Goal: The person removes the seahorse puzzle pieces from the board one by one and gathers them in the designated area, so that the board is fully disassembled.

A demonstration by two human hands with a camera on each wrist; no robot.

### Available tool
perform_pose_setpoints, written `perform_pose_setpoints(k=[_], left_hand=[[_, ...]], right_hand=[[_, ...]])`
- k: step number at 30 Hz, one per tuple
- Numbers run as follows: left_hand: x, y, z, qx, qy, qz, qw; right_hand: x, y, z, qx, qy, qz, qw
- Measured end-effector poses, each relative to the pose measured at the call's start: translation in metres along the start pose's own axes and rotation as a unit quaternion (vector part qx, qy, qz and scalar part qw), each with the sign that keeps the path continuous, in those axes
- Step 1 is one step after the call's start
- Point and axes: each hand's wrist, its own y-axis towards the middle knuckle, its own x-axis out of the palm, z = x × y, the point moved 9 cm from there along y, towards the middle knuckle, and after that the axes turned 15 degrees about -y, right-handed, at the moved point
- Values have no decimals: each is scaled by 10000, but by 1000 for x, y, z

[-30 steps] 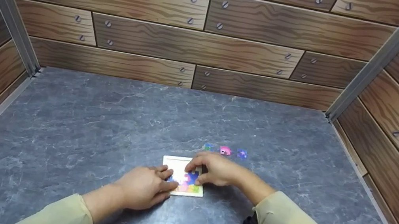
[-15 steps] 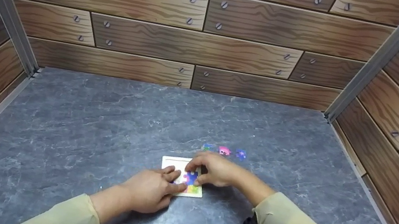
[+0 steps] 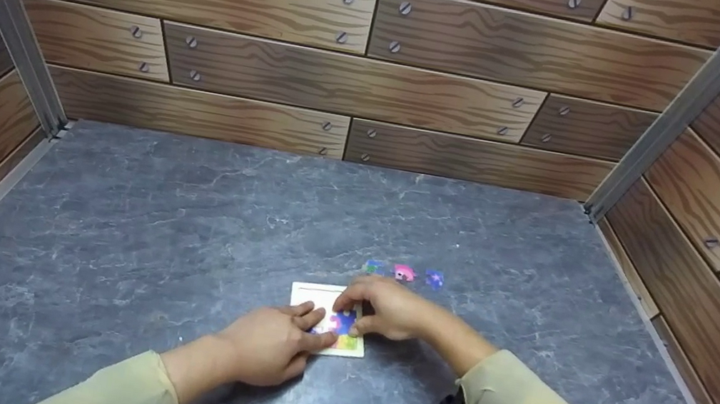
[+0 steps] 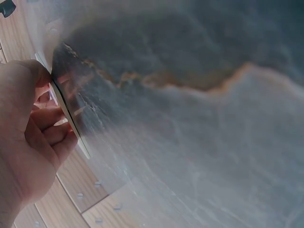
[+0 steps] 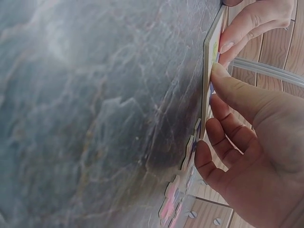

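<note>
A small white-framed puzzle board [image 3: 310,287] lies on the table, with blue, pink and yellow-green jigsaw pieces in its lower right part. My left hand [image 3: 268,346] rests on it from the left, its fingers stretched over the pieces and covering some of them. From the right, my right hand [image 3: 390,308] bends over the board. Its thumb and index finger pinch a blue puzzle piece [image 3: 344,322] seated in the board. In the right wrist view, the right thumb [image 5: 232,88] meets the board's edge. The board appears edge-on in the left wrist view, partly behind the left fingers [image 4: 54,126].
Three loose puzzle pieces lie in a row beyond the right hand: a green-blue piece [image 3: 373,266], a pink piece [image 3: 404,272] and a purple-blue star piece [image 3: 434,278]. Wood-patterned walls [image 3: 265,68] enclose the grey marbled table [image 3: 184,217] at the back and sides.
My left hand has slid slightly right over the board, covering more of the pieces there. The right hand stays almost in place on the blue puzzle piece.
</note>
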Motion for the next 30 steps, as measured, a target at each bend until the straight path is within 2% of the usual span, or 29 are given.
perform_pose_setpoints(k=[11, 17, 30], left_hand=[[1, 0, 2, 168, 281, 127, 9994], [1, 0, 3, 166, 401, 115, 9990], [2, 1, 3, 137, 528, 181, 9983]], right_hand=[[0, -2, 0, -92, -9, 74, 9999], [0, -2, -1, -143, -44, 92, 9998], [0, -2, 0, 45, 6, 37, 10000]])
